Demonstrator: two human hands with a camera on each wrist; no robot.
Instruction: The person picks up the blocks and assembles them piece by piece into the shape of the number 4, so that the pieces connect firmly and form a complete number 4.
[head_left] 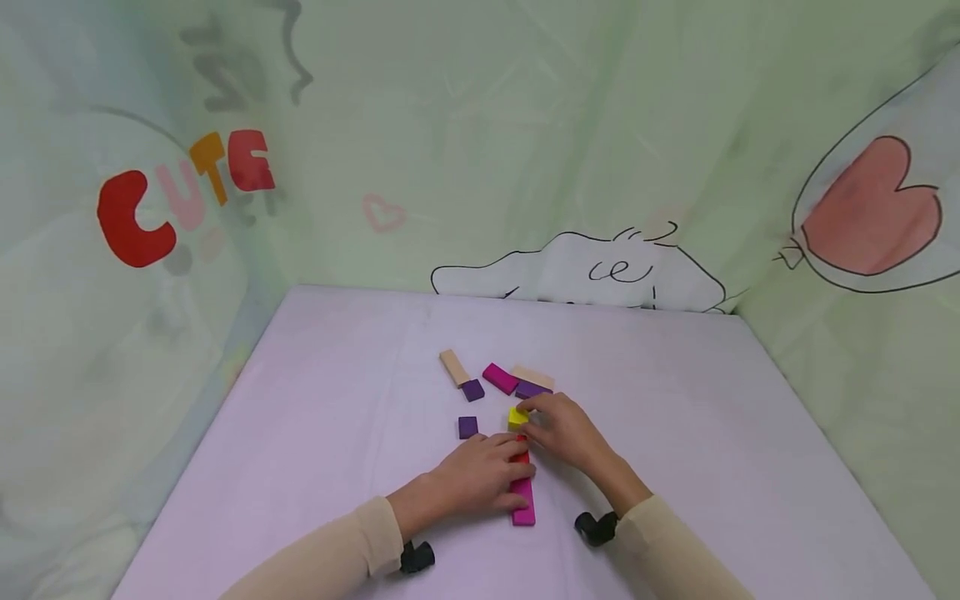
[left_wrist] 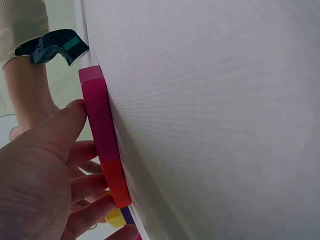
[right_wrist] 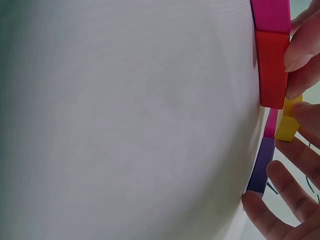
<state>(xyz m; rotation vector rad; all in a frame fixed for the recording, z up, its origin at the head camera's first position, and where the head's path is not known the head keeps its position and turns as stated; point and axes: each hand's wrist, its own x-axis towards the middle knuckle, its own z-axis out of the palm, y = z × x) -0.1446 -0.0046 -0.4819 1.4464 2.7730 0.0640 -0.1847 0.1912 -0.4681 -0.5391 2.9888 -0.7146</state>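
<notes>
Yellow block: pinched between thumb and finger of right hand, just beyond far end of red block; cannot tell whether lifted clear of table. Left hand: unclamped, resting along red block and adjoining magenta block. Judged light, stiff, fairly smooth, hardly fragile. Best held by opposite side faces, leaving end facing red block free.

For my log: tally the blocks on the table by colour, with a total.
Purple blocks: 3
Magenta blocks: 2
Pale wood-coloured blocks: 2
Red block: 1
Yellow block: 1
Total visible: 9
</notes>
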